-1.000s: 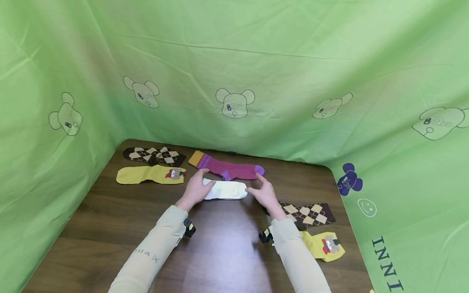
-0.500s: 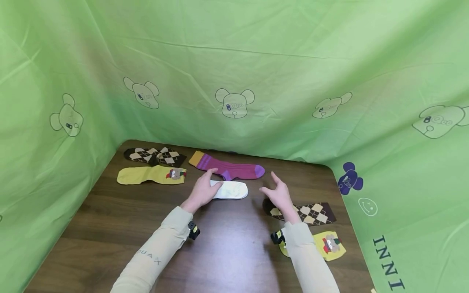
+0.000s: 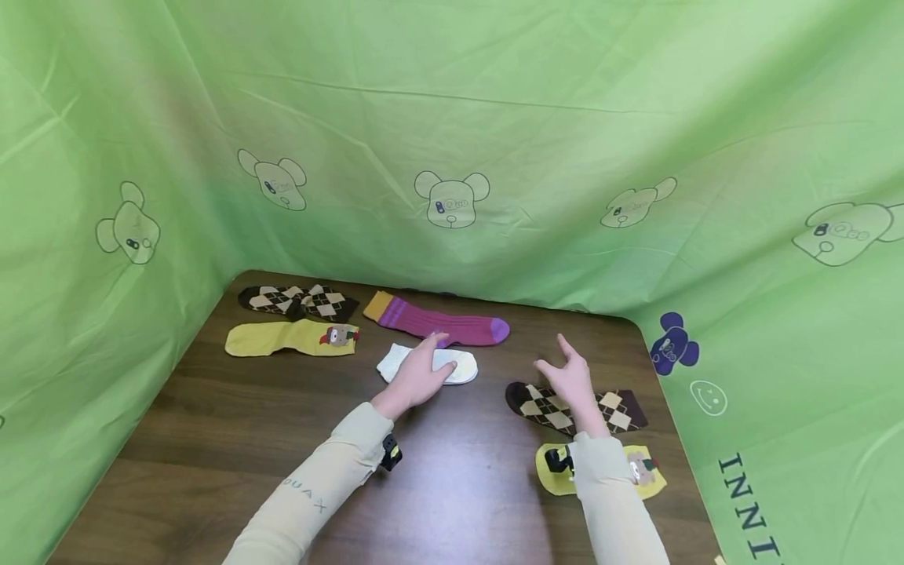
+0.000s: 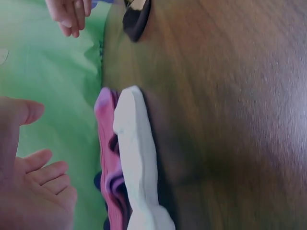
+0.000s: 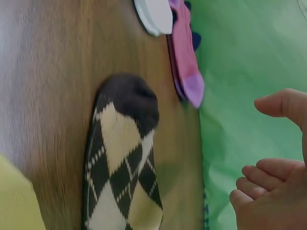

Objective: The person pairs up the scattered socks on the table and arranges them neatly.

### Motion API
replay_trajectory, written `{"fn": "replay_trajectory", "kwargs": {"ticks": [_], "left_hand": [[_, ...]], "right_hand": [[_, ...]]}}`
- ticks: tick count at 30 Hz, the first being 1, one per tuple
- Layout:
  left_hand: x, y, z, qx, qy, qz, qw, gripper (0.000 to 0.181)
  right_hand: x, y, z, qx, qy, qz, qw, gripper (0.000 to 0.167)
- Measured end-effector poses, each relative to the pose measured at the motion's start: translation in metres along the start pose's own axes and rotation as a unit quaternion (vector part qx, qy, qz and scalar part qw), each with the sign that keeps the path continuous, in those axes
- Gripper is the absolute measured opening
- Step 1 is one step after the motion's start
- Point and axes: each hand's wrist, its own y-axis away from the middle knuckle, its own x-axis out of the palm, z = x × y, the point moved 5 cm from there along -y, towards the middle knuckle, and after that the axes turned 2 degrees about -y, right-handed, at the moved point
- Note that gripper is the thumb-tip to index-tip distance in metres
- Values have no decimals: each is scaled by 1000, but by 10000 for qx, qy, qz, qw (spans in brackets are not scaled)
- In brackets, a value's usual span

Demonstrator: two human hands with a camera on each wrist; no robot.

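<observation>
My left hand (image 3: 418,378) hovers over a pair of white ankle socks (image 3: 464,367), fingers relaxed and thumb apart. In the left wrist view, the fingers (image 4: 50,177) hold nothing and a white sock (image 4: 136,148) lies beside them. Just behind lies a magenta sock (image 3: 459,327) with a purple toe and heel and an orange cuff. On the right, my right hand (image 3: 572,384) is raised with spread fingers above a brown-and-cream argyle sock (image 3: 540,406), partly hiding it. The right forearm covers part of a yellow sock (image 3: 549,482) with an animal-face patch.
At the back left lie another argyle sock (image 3: 268,300), bunched near its middle, and another yellow sock (image 3: 275,339). They rest on a dark wooden table (image 3: 212,439). A green printed curtain (image 3: 452,102) rises along its back and sides.
My right hand has moved right, away from the white socks, to above the argyle sock. My left hand has slid right over the white socks, so their cuff end now shows.
</observation>
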Motion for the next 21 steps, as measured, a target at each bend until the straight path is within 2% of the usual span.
{"fn": "replay_trajectory", "kwargs": {"ticks": [5,9,14,21], "left_hand": [[14,0,-12,402,-74,194,9990,62],[29,1,-22,758,-356,461,9954,62],[51,6,-37,1203,-912,890,9845,61],[84,16,-57,1661,-1235,1362,9688,58]], "right_hand": [[-15,-1,-9,179,-21,-176,9997,80],[-26,-2,-14,360,-27,-313,9989,79],[-40,0,-19,547,12,-466,9974,78],[-58,8,-37,897,61,-568,9943,81]]}}
